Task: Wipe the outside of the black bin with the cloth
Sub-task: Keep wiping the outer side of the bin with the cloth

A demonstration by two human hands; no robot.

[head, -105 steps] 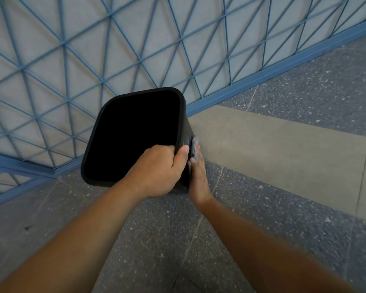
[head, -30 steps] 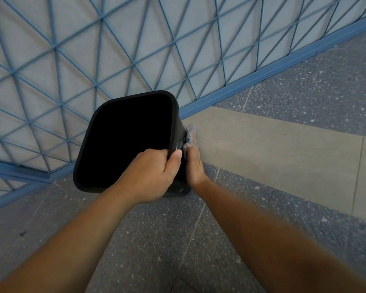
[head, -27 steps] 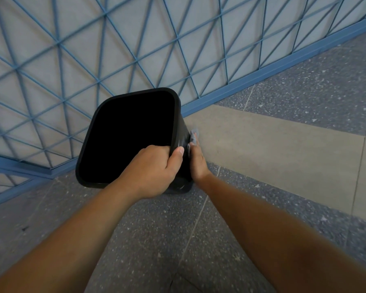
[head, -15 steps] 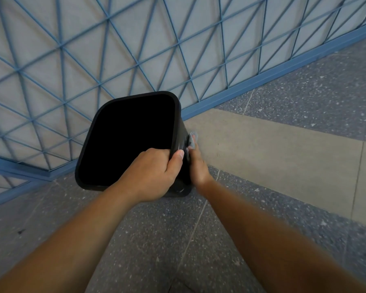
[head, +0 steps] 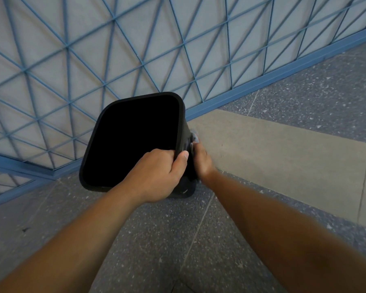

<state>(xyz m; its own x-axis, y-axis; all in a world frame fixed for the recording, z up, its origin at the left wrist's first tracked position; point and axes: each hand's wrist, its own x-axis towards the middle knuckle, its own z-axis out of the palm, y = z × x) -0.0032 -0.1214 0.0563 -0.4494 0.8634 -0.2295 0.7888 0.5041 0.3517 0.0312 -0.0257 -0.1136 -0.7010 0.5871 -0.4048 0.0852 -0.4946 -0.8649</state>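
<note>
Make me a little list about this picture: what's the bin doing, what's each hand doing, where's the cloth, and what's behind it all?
bin: black bin, tilted, dark open top toward the camera
left hand: left hand grips the bin's near rim, thumb outside
right hand: right hand holds the cloth against the bin's right outer side
cloth: grey cloth, mostly hidden
floor: speckled grey floor
behind: blue lattice fence

Speckled grey floor (head: 161,240) — tan strip (head: 283,157) across it — carries the black bin (head: 184,188).
</note>
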